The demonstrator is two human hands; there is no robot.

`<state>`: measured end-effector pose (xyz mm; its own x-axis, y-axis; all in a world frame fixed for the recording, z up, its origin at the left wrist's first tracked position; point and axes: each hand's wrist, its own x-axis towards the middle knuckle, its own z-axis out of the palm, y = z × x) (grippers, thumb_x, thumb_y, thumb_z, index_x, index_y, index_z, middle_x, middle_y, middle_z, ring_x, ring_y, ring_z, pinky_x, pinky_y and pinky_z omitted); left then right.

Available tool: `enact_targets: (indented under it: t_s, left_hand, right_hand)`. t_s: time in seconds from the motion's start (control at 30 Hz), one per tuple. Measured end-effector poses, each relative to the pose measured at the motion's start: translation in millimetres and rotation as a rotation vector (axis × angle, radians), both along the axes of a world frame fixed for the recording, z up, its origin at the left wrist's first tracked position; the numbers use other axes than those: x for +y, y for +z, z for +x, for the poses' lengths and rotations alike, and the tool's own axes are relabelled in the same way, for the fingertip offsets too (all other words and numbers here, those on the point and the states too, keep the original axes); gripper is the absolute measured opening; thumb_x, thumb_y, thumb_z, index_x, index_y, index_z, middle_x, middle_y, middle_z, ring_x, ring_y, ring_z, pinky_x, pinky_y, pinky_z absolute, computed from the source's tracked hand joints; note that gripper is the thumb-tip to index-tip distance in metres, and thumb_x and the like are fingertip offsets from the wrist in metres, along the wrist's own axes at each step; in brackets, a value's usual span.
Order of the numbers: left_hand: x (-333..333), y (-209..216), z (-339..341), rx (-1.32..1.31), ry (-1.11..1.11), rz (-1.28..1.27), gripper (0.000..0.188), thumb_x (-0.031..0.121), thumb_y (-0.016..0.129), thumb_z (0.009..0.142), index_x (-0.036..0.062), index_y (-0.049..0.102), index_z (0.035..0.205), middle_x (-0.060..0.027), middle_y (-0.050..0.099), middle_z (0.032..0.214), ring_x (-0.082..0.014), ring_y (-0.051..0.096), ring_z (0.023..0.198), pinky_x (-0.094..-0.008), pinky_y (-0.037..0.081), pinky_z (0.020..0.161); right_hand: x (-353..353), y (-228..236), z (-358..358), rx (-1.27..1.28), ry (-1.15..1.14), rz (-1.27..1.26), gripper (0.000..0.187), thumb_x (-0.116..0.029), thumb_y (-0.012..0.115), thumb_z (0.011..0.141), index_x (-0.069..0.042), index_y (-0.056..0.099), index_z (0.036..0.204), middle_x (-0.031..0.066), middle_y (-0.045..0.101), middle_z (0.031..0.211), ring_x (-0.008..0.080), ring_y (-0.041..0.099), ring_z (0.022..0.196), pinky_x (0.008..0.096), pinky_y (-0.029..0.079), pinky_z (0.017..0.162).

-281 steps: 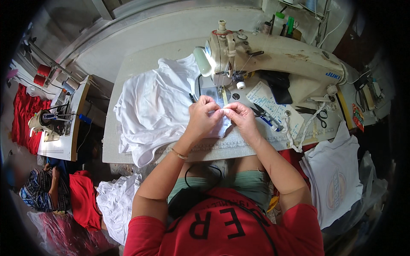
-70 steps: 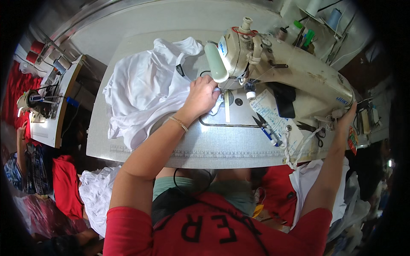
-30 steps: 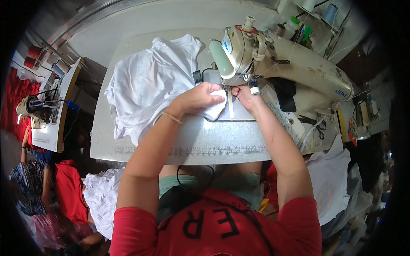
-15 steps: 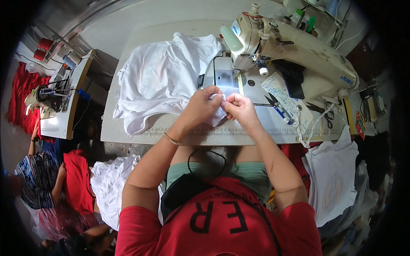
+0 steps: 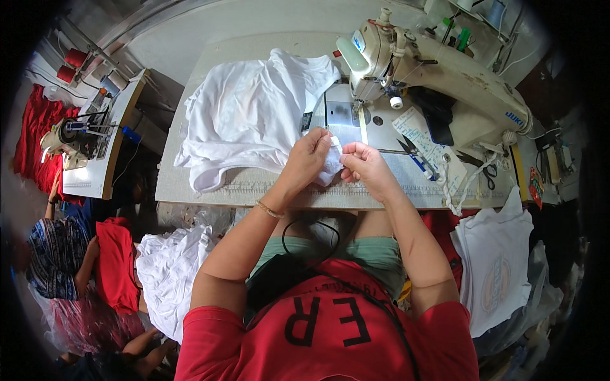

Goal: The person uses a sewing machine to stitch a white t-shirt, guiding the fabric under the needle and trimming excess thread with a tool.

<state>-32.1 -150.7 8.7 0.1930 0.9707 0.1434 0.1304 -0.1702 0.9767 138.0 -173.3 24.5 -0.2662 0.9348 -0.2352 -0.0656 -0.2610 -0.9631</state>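
A white shirt [image 5: 248, 120] lies spread on the sewing table, its near right corner gathered up in front of the sewing machine [image 5: 406, 70]. My left hand [image 5: 306, 157] pinches that corner, and a small white flap of cloth [image 5: 335, 141] stands out past the fingertips. Just to its right is my right hand [image 5: 367, 170], thumb and fingers pressed together at the edge of the cloth. Whatever those fingers hold is too small to make out. The machine's needle area and metal plate [image 5: 343, 114] lie just beyond both hands.
Blue-handled snips [image 5: 420, 164], dark scissors [image 5: 488, 170], a written paper [image 5: 416, 130] and a white cord [image 5: 448, 190] lie right of my hands. White cloth [image 5: 495, 260] hangs at the right. At left, another person's arm [image 5: 86, 270] is beside a second machine [image 5: 67, 143].
My hands were together at the shirt's corner; a small gap now shows between them, the right one having drawn off to the right and down. The whole view has shifted slightly.
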Motion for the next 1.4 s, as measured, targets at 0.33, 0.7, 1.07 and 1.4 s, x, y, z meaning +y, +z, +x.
enact_targets:
  t_s: [0.33, 0.7, 1.07, 1.4]
  left_hand:
    - [-1, -3, -5, 0.017, -0.025, 0.03, 0.025, 0.02, 0.048, 0.096, -0.002, 0.057, 0.101, -0.0142, 0.06, 0.081, -0.0194, 0.056, 0.075, -0.031, 0.046, 0.07]
    - [-11, 20, -23, 0.12, -0.048, 0.2, 0.019, 0.013, 0.062, 0.086, 0.0007, 0.058, 0.099, -0.0108, 0.061, 0.088, -0.0204, 0.057, 0.079, -0.0317, 0.045, 0.07]
    - [-32, 53, -54, 0.462, 0.047, 0.644, 0.02, 0.005, 0.075, 0.07, 0.005, 0.062, 0.085, -0.0068, 0.054, 0.101, -0.0241, 0.053, 0.095, -0.0356, 0.041, 0.084]
    - [-42, 98, -104, 0.355, -0.205, 0.308, 0.017, 0.004, 0.071, 0.078, 0.0007, 0.058, 0.088, -0.0051, 0.059, 0.088, -0.0153, 0.055, 0.082, -0.029, 0.046, 0.079]
  right_hand:
    - [-1, 2, -7, -0.001, -0.032, 0.008, 0.013, -0.017, 0.062, 0.088, -0.007, 0.062, 0.097, -0.0029, 0.059, 0.076, 0.0058, 0.056, 0.061, 0.0195, 0.045, 0.055]
    - [-3, -4, -8, 0.023, -0.027, 0.038, 0.012, -0.016, 0.062, 0.088, -0.007, 0.062, 0.096, -0.0038, 0.058, 0.076, 0.0041, 0.053, 0.061, 0.0176, 0.043, 0.055]
    - [0, 17, -21, 0.153, 0.224, 0.231, 0.034, -0.005, 0.052, 0.088, -0.004, 0.052, 0.122, 0.0011, 0.058, 0.108, 0.0053, 0.051, 0.075, 0.0215, 0.044, 0.069]
    - [21, 51, -47, -0.065, 0.549, 0.233, 0.023, -0.02, 0.067, 0.084, -0.003, 0.063, 0.1, -0.0032, 0.055, 0.076, 0.0062, 0.048, 0.069, 0.0217, 0.04, 0.062]
